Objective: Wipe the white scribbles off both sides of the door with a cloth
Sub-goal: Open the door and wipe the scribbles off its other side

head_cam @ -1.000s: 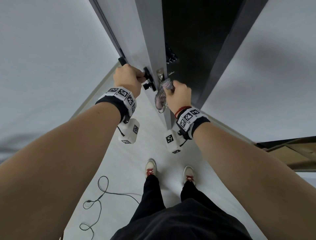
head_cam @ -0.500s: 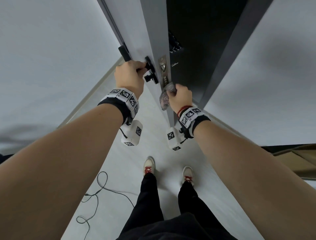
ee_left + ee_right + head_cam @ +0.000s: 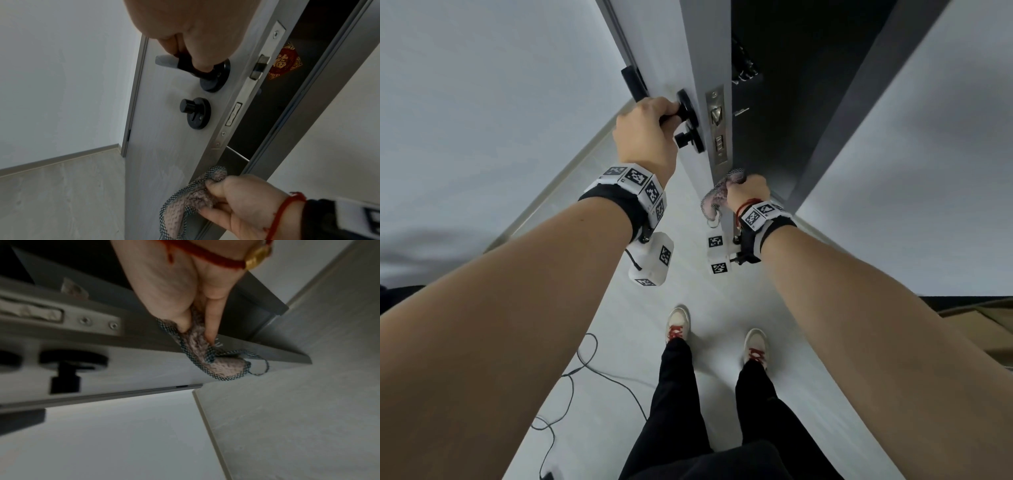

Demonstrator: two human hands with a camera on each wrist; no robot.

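Observation:
The grey door (image 3: 664, 51) stands ajar, its edge with the metal latch plate (image 3: 717, 126) facing me. My left hand (image 3: 645, 132) grips the black lever handle (image 3: 185, 65) on the near face, above a black thumb-turn (image 3: 194, 112). Faint whitish smears show on that face (image 3: 170, 162) in the left wrist view. My right hand (image 3: 746, 193) holds a bunched pink cloth with checked edging (image 3: 717, 200) at the door's edge, below the latch plate. The same cloth (image 3: 202, 347) hangs from my fingers (image 3: 211, 324) in the right wrist view. The door's far side is hidden.
A dark door frame (image 3: 852, 102) rises at the right of a dark gap. A red and gold sticker (image 3: 284, 61) shows through the gap. A thin black cable (image 3: 571, 373) curls on the pale floor left of my shoes (image 3: 678, 322). White walls flank both sides.
The right hand with the cloth has slid down the door's edge, clear of the latch plate. The left hand has kept hold of the handle.

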